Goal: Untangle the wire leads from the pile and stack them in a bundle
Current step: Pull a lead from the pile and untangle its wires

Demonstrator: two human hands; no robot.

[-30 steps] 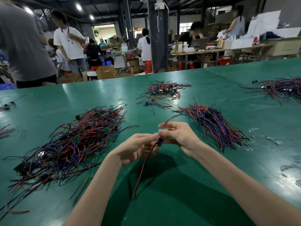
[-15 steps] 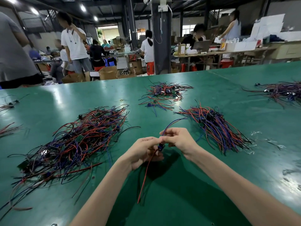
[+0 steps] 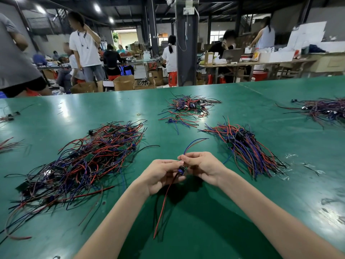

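A big tangled pile of red, blue and black wire leads (image 3: 82, 161) lies on the green table (image 3: 214, 221) to my left. A straighter bundle of leads (image 3: 246, 148) lies to my right. Between them, above the table, both hands hold one wire lead (image 3: 164, 200) by its small blue component. My left hand (image 3: 160, 174) grips it from the left, my right hand (image 3: 201, 165) pinches it from the right. The lead's red and black wires hang toward me; a blue wire arcs up and away past my right fingers.
A smaller loose pile of leads (image 3: 188, 107) sits farther back at centre, and another pile (image 3: 324, 109) lies at the far right. A few stray leads (image 3: 7, 116) are at the left edge. Clear plastic scraps (image 3: 291, 165) lie right of the bundle. People stand beyond the table.
Both hands stay together on the same lead. The blue wire now sticks up higher above my right fingers, and the camera has tilted slightly.
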